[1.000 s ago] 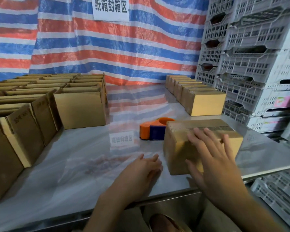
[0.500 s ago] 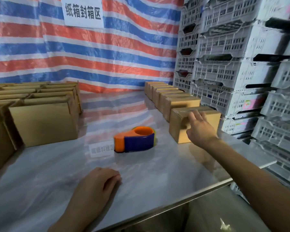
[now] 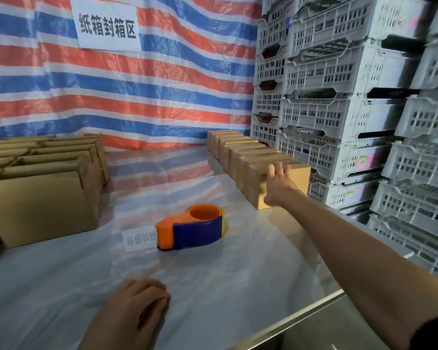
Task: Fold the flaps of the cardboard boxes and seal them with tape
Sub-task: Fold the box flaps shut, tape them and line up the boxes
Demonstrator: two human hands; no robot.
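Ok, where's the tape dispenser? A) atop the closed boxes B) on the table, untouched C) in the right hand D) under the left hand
B: the tape dispenser lies on the table, clear of the right hand at the nearest cardboard box and the left hand by the edge.

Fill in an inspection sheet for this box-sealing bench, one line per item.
Surface: shiny pale table.
Job's things: closed boxes in a row at right; open boxes at left; tape dispenser between, untouched.
Clutter: nothing seen.
Hands: right hand flat on the row's nearest box; left hand rests on the table, holding nothing.
Cables: nothing seen.
Surroundings: striped tarp with a sign behind; stacked white crates at right.
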